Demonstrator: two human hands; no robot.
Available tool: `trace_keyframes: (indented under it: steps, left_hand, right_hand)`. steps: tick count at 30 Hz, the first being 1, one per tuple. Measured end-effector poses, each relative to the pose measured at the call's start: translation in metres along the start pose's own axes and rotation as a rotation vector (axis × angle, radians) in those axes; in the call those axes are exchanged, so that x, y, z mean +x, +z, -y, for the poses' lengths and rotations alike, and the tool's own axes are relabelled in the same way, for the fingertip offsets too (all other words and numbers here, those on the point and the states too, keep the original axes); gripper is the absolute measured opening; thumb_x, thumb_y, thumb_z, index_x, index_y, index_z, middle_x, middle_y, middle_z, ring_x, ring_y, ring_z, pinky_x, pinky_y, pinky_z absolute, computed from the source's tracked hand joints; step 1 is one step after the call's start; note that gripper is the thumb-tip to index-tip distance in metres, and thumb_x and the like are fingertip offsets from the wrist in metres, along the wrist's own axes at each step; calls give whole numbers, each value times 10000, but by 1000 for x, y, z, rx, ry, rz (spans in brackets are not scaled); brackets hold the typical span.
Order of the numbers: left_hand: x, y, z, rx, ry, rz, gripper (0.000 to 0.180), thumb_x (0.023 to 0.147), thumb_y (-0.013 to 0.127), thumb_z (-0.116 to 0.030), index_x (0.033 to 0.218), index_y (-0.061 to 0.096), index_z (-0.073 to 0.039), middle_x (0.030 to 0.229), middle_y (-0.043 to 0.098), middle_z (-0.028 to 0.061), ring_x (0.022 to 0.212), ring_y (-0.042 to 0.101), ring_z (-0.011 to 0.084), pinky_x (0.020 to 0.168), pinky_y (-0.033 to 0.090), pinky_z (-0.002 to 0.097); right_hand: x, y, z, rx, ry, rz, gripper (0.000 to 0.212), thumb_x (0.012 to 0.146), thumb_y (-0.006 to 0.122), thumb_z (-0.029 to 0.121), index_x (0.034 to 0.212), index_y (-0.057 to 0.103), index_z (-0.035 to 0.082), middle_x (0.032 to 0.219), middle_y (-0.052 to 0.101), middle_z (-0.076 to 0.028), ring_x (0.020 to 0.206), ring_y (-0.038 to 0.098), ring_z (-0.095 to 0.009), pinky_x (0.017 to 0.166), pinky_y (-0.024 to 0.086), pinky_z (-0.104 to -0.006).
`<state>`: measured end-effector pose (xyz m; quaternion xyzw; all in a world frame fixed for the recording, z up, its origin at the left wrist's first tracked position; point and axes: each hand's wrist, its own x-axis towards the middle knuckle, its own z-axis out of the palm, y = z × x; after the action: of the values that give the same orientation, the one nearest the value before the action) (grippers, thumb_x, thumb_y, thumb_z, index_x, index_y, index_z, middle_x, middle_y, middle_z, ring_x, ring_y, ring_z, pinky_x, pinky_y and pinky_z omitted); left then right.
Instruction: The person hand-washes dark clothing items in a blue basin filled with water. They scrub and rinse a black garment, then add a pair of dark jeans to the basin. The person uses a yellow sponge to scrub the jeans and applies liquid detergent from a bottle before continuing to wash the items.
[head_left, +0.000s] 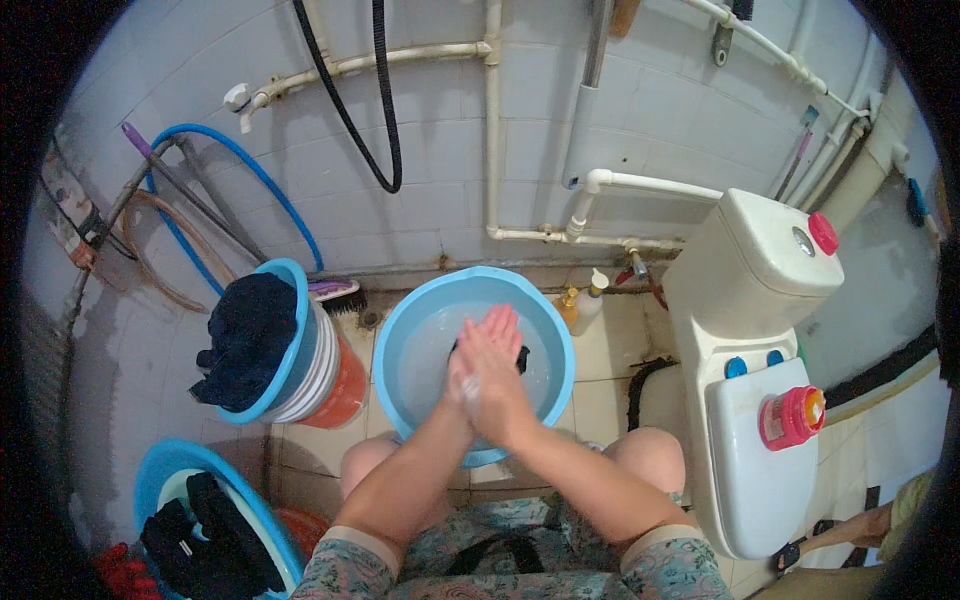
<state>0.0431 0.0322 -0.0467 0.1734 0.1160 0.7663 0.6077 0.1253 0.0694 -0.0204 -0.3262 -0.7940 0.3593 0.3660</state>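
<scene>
My left hand (pixel 502 324) and my right hand (pixel 490 388) are laid palm to palm above the blue plastic basin (pixel 396 312), their fingers stretched out. The right hand crosses over the left and hides much of it. White suds cling to the hands around the thumb and wrist area. Cloudy water (pixel 420 350) fills the basin. A small dark piece, perhaps cloth (pixel 522 359), shows in the water beside my fingers; the rest of it is hidden beneath my hands. Nothing is visible between the palms.
On the left, a blue basin (pixel 298 290) with dark clothes tops an orange bucket (pixel 345 385). Below it stands another tub (pixel 165 458) of dark clothes. Pump bottles (pixel 590 303) and a scrubbing brush (pixel 340 296) flank my basin. The toilet (pixel 760 480) is right; a person's leg (pixel 840 530) shows beyond.
</scene>
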Motion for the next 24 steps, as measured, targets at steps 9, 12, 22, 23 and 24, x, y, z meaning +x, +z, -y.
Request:
trace_keyframes:
  steps: [9,12,22,23,24]
  left_hand:
    - [-3,3,-1,54,6,-178,541,927,372,-279,1388,243,-29,1432,288,105,1312,284,239,1097,192,382]
    - [-8,8,13,159,72,-106,491,955,360,-262,1393,255,-68,1402,339,93,1268,352,198,1070,257,352]
    - [-17,57,7,66,-142,-371,436,955,356,-229,1356,313,-62,1357,394,83,1242,374,197,1060,271,369]
    - [-19,48,21,-94,-178,-239,405,966,341,-234,1335,340,-67,1340,410,77,1215,396,195,1046,287,367]
    - [-16,50,24,-103,-194,-265,416,965,346,-248,1339,334,-67,1346,404,77,1220,392,197,1046,286,368]
  right_hand:
    - [-21,17,15,22,-97,-8,490,906,378,198,1354,303,13,1421,259,-218,1349,171,-345,1099,155,-397]
    - [-15,10,-13,3,-34,76,490,944,328,270,1358,307,10,1433,244,-206,1351,159,-352,1096,142,-405]
    - [1,-10,19,149,103,32,448,928,350,215,1299,386,-35,1382,327,-230,1339,205,-342,1078,192,-400]
    - [4,-11,12,76,101,26,451,922,353,203,1307,374,-32,1387,320,-227,1339,206,-339,1080,191,-398]
    - [8,-15,2,-2,105,11,455,917,356,191,1315,362,-29,1393,312,-223,1340,208,-335,1081,191,-395]
